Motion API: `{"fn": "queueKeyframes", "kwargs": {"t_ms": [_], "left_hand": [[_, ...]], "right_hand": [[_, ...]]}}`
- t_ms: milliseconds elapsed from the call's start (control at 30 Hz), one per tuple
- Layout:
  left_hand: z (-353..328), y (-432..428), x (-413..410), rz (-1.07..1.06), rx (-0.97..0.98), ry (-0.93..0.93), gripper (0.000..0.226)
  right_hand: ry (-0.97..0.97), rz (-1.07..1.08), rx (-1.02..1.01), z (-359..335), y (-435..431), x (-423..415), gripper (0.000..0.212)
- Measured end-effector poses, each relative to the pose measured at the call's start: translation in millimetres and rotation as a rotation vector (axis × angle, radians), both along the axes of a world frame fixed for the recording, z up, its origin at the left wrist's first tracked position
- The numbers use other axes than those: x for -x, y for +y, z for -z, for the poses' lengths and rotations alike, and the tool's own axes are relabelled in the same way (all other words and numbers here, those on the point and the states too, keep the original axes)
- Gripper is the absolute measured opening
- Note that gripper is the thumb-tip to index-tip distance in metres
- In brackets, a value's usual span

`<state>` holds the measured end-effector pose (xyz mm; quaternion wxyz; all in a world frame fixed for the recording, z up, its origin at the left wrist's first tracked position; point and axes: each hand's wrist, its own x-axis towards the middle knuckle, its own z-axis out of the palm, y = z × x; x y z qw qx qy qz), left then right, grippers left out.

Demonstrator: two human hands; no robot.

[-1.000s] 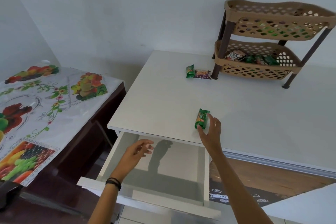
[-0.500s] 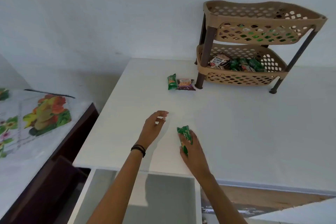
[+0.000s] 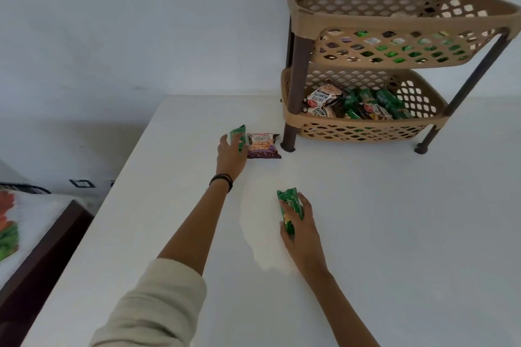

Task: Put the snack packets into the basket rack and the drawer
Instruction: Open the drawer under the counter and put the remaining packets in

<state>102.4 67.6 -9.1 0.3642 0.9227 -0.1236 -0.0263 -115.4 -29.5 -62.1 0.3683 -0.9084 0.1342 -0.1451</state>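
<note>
My right hand [image 3: 300, 227] grips a green packet [image 3: 290, 207]; my left hand [image 3: 231, 153] closes on the far green packet [image 3: 238, 139]. Light, crinkly, slippery; pinch mid-body.

Upper peanut packet [image 3: 322, 96], lower basket [image 3: 293, 115], left end: "SALTED PEANUTS", white letters, tilted.
Second peanut packet [image 3: 321, 112], at 6 o'clock of the first: "PEANUTS" partly legible.
Purple packet [image 3: 262, 145] on white table [image 3: 394, 220]: print blurred, unreadable.
Green packets: print unreadable.

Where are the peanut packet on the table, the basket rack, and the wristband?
peanut packet [image 3: 262, 146]: head view, middle of its front.
basket rack [image 3: 366, 18]: head view, top basket's front rim.
wristband [image 3: 221, 178]: head view, band on the left wrist.
</note>
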Motion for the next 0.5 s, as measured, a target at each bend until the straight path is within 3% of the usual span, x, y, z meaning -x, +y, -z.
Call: {"fn": "queueKeyframes", "kwargs": {"t_ms": [200, 500], "left_hand": [[9.9, -19.2, -28.7, -0.009, -0.164, 0.136, 0.043], [15.3, 27.3, 6.1, -0.051, -0.004, -0.020, 0.022]], "right_hand": [[-0.031, -0.010, -0.022, 0.5, 0.3, 2.7, 0.047], [-0.050, 0.008, -0.026, -2.1, 1.0, 6.4, 0.044]]}}
